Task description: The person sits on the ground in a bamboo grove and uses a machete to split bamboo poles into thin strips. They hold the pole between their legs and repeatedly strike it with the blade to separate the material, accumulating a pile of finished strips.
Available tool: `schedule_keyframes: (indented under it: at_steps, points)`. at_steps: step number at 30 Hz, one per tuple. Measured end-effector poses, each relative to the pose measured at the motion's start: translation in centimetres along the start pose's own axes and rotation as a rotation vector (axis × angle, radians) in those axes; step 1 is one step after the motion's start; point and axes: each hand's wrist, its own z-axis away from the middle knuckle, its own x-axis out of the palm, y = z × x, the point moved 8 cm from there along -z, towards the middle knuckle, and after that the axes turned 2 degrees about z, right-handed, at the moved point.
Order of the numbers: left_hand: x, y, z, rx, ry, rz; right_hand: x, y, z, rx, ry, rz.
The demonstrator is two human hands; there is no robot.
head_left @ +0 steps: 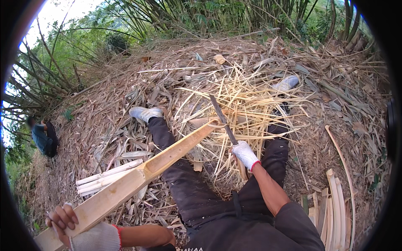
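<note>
A long split bamboo piece (119,190), pale on its inner face with a node partway along, slants from the lower left up toward the middle, over my left leg. My left hand (93,235), in a white glove with bare fingertips, is closed around its near end. In my gloved right hand (245,154) is a knife (223,119) with a long dark blade; its wooden handle shows below the fist. The blade crosses the far end of the bamboo, where a thin shaving curls. Whether the edge is biting into it, I cannot tell.
Thin yellow bamboo shavings (247,98) are heaped between my outstretched legs. Pale split strips (106,178) lie at the left, and more strips (335,209) at the lower right. Dry leaves cover the ground. A person (42,138) is at the far left, and bamboo clumps (201,16) stand behind.
</note>
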Motion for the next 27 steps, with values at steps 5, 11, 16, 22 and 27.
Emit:
schedule_keyframes:
  at_steps: [5, 11, 16, 22, 27]
  points:
    - [1.3, -0.4, 0.7, 0.034, 0.09, -0.138, -0.4, -5.9, 6.1, -0.112, 0.158, 0.452]
    - [1.6, -0.3, 1.1, 0.043, 0.195, -0.238, 3.8, -13.3, 15.0, -0.446, 0.036, 0.576]
    - [-0.8, 0.0, -0.1, 0.031, 0.152, -0.232, 6.3, -18.6, 19.1, -0.822, 0.027, 0.64]
    - [-2.1, -0.4, -0.1, 0.044, 0.205, -0.293, 4.6, -14.9, 14.4, -0.602, 0.043, 0.714]
    - [-4.0, -0.4, -1.8, -0.033, 0.055, -0.273, 6.0, -17.5, 17.0, -0.663, -0.074, 0.782]
